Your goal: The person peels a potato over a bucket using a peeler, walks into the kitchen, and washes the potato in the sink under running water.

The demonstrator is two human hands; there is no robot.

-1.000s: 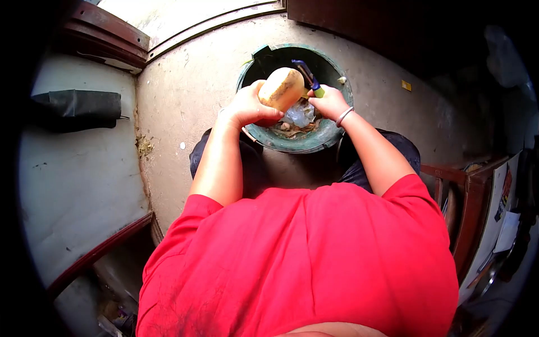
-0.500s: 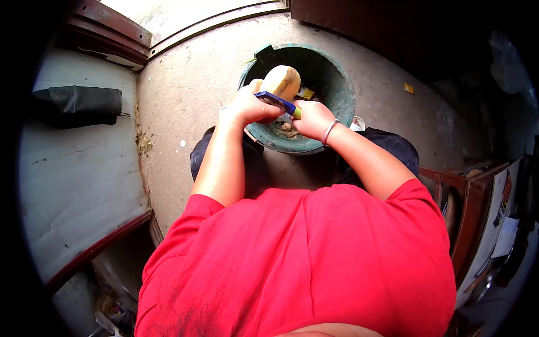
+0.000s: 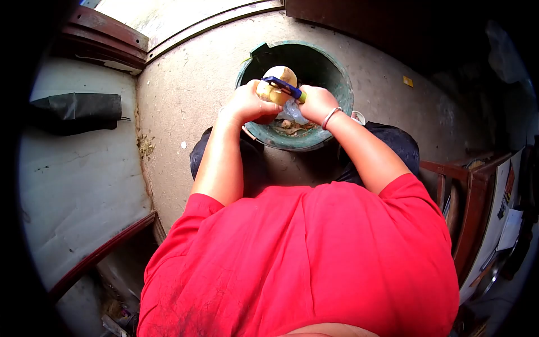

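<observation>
My left hand is wrapped around a pale yellow, rounded vegetable or fruit, whose exact kind I cannot make out. In my right hand is a peeler with a blue head and a green handle end. The blue head lies across the pale surface, in front of its middle. Both hands are above a green bucket. Inside the bucket, below the hands, are scraps and a piece of clear plastic.
The bucket stands on a concrete floor between my knees. A dark folded item lies on a pale surface at left. Further right are a small yellow packet on the floor and a reddish wooden frame.
The peeler head has moved up and away from me along the pale vegetable or fruit. More of the clear plastic in the bucket shows now.
</observation>
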